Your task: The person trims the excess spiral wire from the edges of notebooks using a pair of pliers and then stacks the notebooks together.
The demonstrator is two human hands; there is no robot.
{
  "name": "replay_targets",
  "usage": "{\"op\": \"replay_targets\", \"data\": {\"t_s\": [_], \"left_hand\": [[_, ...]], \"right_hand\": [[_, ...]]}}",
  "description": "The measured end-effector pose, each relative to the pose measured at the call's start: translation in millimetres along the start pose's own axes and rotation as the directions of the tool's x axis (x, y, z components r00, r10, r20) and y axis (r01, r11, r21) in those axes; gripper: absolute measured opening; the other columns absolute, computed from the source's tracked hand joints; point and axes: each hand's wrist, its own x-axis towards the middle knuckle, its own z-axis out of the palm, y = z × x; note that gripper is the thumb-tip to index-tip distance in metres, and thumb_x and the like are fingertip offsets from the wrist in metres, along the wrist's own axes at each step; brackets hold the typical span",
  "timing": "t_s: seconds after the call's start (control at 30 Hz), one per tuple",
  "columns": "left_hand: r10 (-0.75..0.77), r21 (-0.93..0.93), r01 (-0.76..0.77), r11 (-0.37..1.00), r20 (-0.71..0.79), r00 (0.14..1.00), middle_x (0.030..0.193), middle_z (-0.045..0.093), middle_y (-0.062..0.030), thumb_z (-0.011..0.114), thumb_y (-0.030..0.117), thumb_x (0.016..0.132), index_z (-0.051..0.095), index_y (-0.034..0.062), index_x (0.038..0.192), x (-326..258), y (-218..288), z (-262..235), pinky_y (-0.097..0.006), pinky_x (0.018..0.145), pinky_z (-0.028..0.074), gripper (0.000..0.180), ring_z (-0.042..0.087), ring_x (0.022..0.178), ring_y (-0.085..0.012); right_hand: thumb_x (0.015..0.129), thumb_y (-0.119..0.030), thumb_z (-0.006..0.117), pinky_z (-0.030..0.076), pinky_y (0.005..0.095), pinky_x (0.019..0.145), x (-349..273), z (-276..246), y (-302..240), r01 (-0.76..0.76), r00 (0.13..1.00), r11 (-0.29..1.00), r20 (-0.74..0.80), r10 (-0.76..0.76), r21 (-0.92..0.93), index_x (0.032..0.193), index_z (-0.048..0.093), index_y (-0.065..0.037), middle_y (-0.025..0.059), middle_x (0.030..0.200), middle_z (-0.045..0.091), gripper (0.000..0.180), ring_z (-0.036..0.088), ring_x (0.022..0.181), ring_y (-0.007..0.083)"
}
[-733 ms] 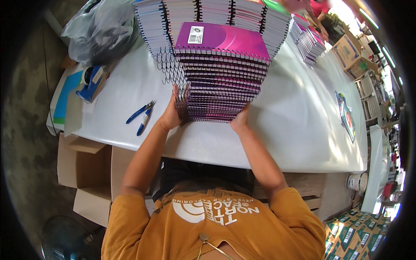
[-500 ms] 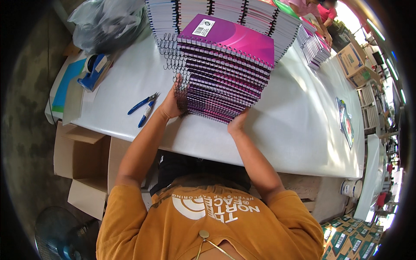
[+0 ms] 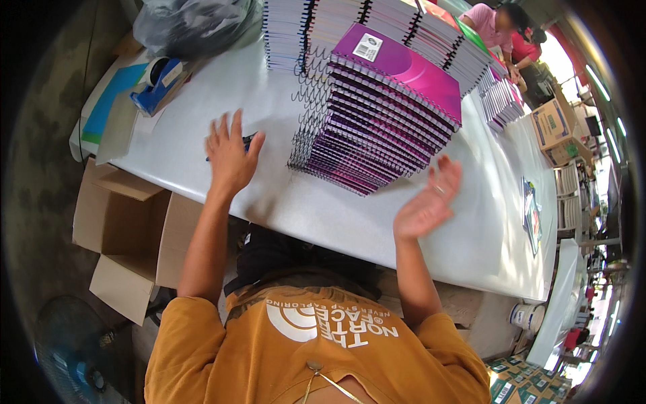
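Note:
A tall stack of spiral-bound purple notebooks (image 3: 397, 121) stands on the white-covered table, its wire coils sticking out on the left side. To the left of it, my left hand (image 3: 232, 151) hovers with fingers spread, holding nothing. Beneath that hand lie blue-handled pliers (image 3: 249, 141), mostly hidden by it. My right hand (image 3: 428, 202) is raised just right of the stack, palm turned up and fingers apart, slightly blurred. Neither hand touches the notebooks.
Behind the stack stand more bound books (image 3: 343, 34). A blue tape dispenser (image 3: 156, 87) and a dark plastic bag (image 3: 195, 27) sit at the left. An open cardboard box (image 3: 128, 222) is below the table edge. Two people work at the far right beside another notebook pile (image 3: 501, 101).
Both hands have let go of the notebook stack and moved apart: the left over toward the pliers, the right out to the right. The view has also shifted a little.

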Motion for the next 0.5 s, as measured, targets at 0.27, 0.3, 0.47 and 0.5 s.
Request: {"op": "replay_targets", "data": {"t_s": [0.27,0.3,0.47,0.5], "left_hand": [[-0.260,-0.231,0.293,0.928,0.164,0.952,0.100,0.055,-0.0134,0.043,0.037,0.096,0.046,0.0022,0.127,-38.5,-25.0,-6.2,-0.040,0.079,0.042,0.047,0.053,0.091,-0.0270],[-0.385,-0.440,0.470,0.765,0.271,0.882,0.097,0.055,-0.0108,0.043,0.038,0.096,0.046,0.0023,0.126,-34.4,-18.7,-14.6,-0.037,0.077,0.043,0.047,0.054,0.088,-0.0250],[-0.031,-0.517,0.527,-0.675,0.733,0.680,0.089,0.058,-0.0091,0.046,0.034,0.094,0.055,0.0021,0.105,-72.6,33.4,-15.8,-0.032,0.073,0.049,0.034,0.058,0.080,-0.0195],[0.028,-0.417,0.560,-0.716,0.784,0.620,0.090,0.058,-0.0101,0.046,0.032,0.094,0.056,0.0028,0.102,-79.4,50.2,-11.9,-0.034,0.077,0.051,0.032,0.059,0.081,-0.0207]], "right_hand": [[0.084,-0.034,0.065,0.041,0.0383,0.083,24.4,45.4,-130.4,-0.698,-0.074,0.655,0.881,-0.468,0.289,0.093,0.065,-0.006,0.0062,0.095,0.060,0.029,0.056,0.091,0.0254],[0.085,-0.033,0.064,0.040,0.0379,0.082,21.9,47.3,-136.1,-0.711,-0.154,0.660,0.862,-0.483,0.243,0.092,0.066,-0.007,0.0055,0.094,0.061,0.027,0.056,0.091,0.0252],[0.085,-0.025,0.067,0.044,0.0367,0.078,31.5,95.5,-117.2,-0.812,-0.277,0.572,0.785,-0.554,0.117,0.098,0.067,-0.009,0.0047,0.093,0.063,0.021,0.060,0.088,0.0250],[0.079,-0.022,0.072,0.047,0.0351,0.074,34.2,111.7,-107.6,-0.778,-0.217,0.616,0.867,-0.448,0.124,0.098,0.068,-0.008,0.0041,0.092,0.064,0.025,0.062,0.084,0.0243]]}}
